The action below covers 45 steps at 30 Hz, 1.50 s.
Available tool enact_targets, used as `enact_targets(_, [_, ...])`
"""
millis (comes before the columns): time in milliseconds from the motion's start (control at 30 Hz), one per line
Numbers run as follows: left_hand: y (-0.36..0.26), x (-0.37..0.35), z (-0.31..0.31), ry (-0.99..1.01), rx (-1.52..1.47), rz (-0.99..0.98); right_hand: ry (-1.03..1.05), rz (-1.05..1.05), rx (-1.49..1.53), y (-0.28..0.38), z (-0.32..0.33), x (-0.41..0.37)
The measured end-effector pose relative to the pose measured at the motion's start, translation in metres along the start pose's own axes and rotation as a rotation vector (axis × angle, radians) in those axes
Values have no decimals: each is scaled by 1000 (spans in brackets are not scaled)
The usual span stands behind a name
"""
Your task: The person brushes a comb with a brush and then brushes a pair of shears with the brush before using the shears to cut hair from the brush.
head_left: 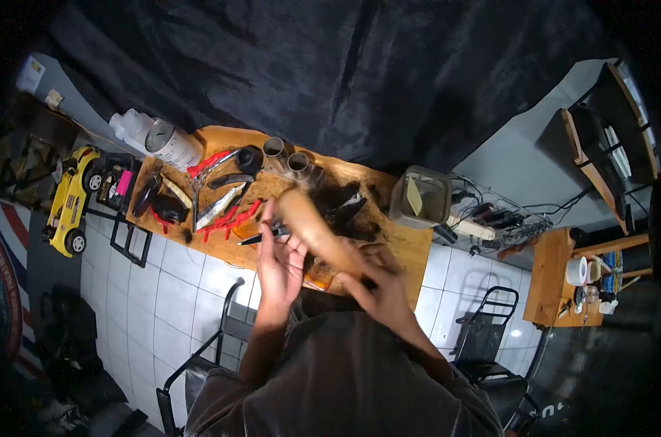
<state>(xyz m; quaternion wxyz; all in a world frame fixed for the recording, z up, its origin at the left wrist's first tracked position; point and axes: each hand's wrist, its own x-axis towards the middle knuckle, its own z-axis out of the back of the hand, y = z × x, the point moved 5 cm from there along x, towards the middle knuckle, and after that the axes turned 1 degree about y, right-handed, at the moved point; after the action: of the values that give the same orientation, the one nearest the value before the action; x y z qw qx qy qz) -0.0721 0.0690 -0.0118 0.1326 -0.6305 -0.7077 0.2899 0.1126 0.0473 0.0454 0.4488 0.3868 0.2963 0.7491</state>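
In the head view my right hand (pixel 378 280) is closed round the near end of a long, smooth, tan piece (pixel 312 229), rounded like a shoe last and slightly blurred. It slants up and left over the table. My left hand (pixel 283 266) is palm up beside its left side, fingers extended. A slim dark pointed tool (pixel 252 239) crosses between its thumb and fingers and appears held there. Beneath both hands lies an amber-edged board or tray (pixel 317 282), mostly hidden. Dark shoe-like pieces (pixel 345 207) rest just past the tan piece.
The wooden table (pixel 410 255) carries dark scraps, red-handled pliers (pixel 214 164), a metal can (pixel 172 144), glass jars (pixel 274 154) and a clear plastic bin (pixel 421 197). Black chairs (pixel 491 335) stand at both sides. A yellow toy truck (pixel 72 200) is far left, a wooden shelf (pixel 552 280) right.
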Motion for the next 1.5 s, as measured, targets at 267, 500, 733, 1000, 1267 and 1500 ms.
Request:
enact_targets(267, [-11,-13,-18,136,67,-70,-135,-194,-202,-33,4,0])
enact_targets(500, [-21,-5,-10,53,274,-148,-96,-159,-16,-11,16,3])
enact_targets(733, [-1,-5,6,69,236,-57,48,-65,82,-7,3,-10])
enact_targets(1000, [11,-12,-22,68,424,120,-133,-218,-85,-22,20,-3])
enact_targets(1267, [15,-13,3,-76,195,141,195,-95,183,-9,11,-16])
enact_targets(1500, [36,-27,5,211,473,393,-72,-113,-31,-24,8,-6])
